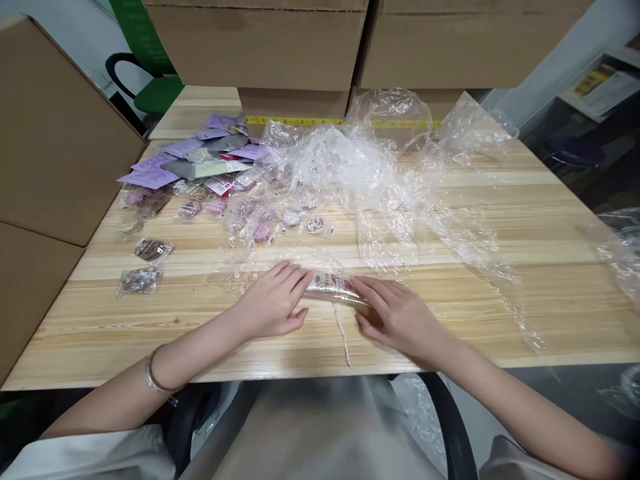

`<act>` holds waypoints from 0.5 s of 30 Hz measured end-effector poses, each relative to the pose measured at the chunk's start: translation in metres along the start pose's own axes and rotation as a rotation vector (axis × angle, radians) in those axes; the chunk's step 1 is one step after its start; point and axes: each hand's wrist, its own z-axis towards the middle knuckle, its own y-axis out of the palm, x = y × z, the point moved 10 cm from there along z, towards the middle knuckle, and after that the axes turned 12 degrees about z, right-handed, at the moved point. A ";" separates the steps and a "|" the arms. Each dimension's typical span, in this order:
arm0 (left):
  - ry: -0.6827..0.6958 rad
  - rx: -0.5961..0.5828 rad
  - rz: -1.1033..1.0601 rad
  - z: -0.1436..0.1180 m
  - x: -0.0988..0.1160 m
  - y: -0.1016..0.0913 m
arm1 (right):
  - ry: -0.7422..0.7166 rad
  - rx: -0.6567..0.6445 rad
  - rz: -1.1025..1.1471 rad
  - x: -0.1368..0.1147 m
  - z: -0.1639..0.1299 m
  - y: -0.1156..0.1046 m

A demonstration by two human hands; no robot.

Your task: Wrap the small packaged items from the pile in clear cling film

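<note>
A flattish clear plastic packet (331, 285) with a printed label lies on the table near its front edge, partly covered by my fingers. My left hand (274, 301) is closed over its left end, with the thumb on the near side. On the right end my right hand (403, 315) grips in the same way, fingers on top and thumb below. What is inside the packet is hard to make out. From under it a thin white twisted strip (343, 339) runs towards me. Loose clear film (233, 280) spreads out beside my left hand.
A heap of clear plastic wrap (345, 160) covers the back middle of the wooden table (165, 343). Purple packets (150, 175) are piled at the back left, with several small wrapped round pieces (316, 225) before them. Cardboard boxes (260, 47) stand behind and at left.
</note>
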 end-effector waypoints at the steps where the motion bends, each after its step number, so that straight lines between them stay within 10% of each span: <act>1: -0.020 -0.034 -0.008 0.002 -0.003 0.003 | 0.010 0.009 -0.019 0.001 0.001 0.000; 9: -0.224 -0.114 -0.375 0.013 -0.045 0.025 | 0.299 0.066 0.072 0.038 0.010 -0.001; 15: -0.136 0.001 0.083 0.017 -0.020 0.008 | 0.132 0.100 -0.215 0.011 0.021 -0.006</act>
